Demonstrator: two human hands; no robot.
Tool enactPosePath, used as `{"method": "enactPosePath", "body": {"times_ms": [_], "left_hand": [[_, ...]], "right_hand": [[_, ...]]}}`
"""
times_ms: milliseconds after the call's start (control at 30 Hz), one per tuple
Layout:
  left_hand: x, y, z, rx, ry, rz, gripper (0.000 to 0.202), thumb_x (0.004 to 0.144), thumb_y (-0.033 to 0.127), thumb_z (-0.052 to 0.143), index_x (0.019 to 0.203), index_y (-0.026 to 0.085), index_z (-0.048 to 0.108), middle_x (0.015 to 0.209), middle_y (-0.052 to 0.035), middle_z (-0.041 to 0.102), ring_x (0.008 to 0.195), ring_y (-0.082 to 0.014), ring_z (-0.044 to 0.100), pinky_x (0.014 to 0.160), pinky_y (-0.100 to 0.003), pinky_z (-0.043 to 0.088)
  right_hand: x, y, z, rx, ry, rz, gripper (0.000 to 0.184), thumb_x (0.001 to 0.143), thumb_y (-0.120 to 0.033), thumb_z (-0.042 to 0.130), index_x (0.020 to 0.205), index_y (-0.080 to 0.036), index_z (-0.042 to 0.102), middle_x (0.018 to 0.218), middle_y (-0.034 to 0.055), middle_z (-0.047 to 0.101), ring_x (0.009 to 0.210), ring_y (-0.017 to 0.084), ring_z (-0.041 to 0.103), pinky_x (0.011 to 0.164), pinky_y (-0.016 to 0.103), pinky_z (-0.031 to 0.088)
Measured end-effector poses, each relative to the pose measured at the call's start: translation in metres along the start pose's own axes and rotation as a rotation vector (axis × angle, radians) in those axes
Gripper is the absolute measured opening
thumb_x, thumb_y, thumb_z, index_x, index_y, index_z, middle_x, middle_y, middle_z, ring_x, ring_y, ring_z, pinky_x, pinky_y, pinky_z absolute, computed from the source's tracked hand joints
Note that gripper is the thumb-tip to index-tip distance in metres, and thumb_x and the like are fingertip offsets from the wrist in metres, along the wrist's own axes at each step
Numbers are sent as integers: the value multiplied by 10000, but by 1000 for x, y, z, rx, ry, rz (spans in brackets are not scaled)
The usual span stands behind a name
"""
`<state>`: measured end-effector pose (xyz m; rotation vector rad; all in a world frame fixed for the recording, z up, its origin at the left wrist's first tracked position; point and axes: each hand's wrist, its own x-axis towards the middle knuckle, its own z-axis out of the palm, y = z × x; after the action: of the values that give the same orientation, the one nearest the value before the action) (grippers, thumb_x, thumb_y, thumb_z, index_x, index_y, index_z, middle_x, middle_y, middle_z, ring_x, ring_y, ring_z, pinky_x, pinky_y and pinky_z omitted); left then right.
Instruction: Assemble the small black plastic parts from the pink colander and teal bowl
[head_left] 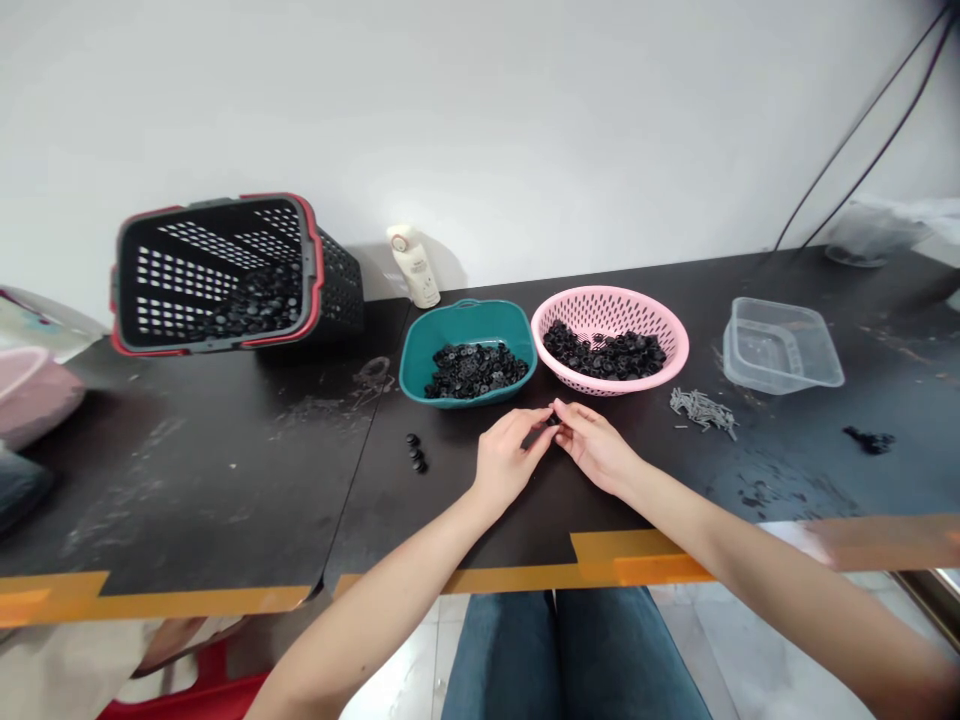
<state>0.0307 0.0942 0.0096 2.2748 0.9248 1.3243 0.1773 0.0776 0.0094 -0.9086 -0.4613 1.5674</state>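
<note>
My left hand [511, 450] and my right hand [592, 445] meet over the dark table, in front of the baskets. Between their fingertips they pinch a small black part [553, 420], mostly covered by the fingers. Just behind them stands a teal basin [414, 365] with many small black ring-like pieces [476, 372] in it. Beside it is a pink perforated basket [667, 325] holding black parts [604, 355]. Several black round pieces [415, 453] lie in a row left of my left hand. To the right of my right hand is a pile of grey pins [703, 410].
A black basket with a red rim [319, 270] leans at the back left, with black pieces inside. A white bottle [415, 268] stands against the wall. On the right are a clear plastic tub [784, 345] and a small black cluster [870, 440]. Orange tape [517, 578] edges the table.
</note>
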Motion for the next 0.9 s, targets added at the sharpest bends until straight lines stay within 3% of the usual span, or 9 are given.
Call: {"method": "enactPosePath", "body": {"times_ms": [200,400,633,733,900], "left_hand": [[3,2,-1,-65,20,-55,208,803,252,663,1001,192,649,904,-44,682,810,-147,648,769,-296,551],[5,3,0,-212,19,-208,109,773,277,689,814,179,666,794,-28,644,747,-143,615,714,-290,538],[3,3,4,-407,58,-434,294,705,273,749,952,177,624,857,-18,583,724,-103,581,710,-253,533],[2,3,5,-506,62,-496,305,703,268,750,961,176,614,894,-23,578,698,-89,571,685,-239,526],[0,4,5,-591,78,-538,229,704,250,748,848,167,590,771,8,579,665,-85,555,637,-209,493]], "right_hand": [[-3,-1,4,-53,8,-3,237,620,-381,804,692,-185,692,697,-7,646,617,88,546,601,225,448],[-8,-4,5,-59,-31,24,203,688,-361,759,780,-181,739,769,19,691,677,103,591,666,231,480],[-11,-9,6,-47,-134,-7,168,692,-262,758,844,-190,753,924,57,725,937,185,626,899,325,463],[-11,-11,6,-29,-123,-10,155,694,-272,755,828,-192,755,941,55,725,911,184,636,891,333,471],[-10,-11,2,-55,-91,-27,163,668,-270,780,817,-209,755,869,31,724,830,155,645,843,317,489]]}}
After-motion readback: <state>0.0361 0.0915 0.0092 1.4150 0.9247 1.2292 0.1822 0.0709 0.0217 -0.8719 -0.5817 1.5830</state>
